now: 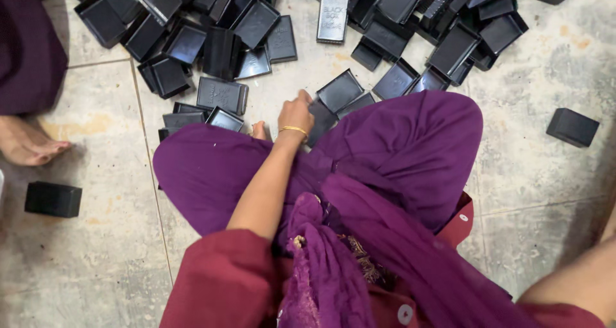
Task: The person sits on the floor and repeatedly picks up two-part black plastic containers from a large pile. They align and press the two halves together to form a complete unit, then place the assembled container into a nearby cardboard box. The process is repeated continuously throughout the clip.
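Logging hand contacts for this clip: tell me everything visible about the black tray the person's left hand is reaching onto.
The black tray is a shallow rectangular piece, seemingly matte plastic. It lies on the tiled floor just ahead of the person's purple-clad knee, which hides its near part. The left hand, wearing a gold bangle, rests knuckles-up on its left edge; the fingers are hidden, so the grip is unclear. Similar open trays adjoin its far side.

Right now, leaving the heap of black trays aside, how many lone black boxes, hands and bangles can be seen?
Lone black boxes: 2
Left hand: 1
Gold bangle: 1
Total: 4
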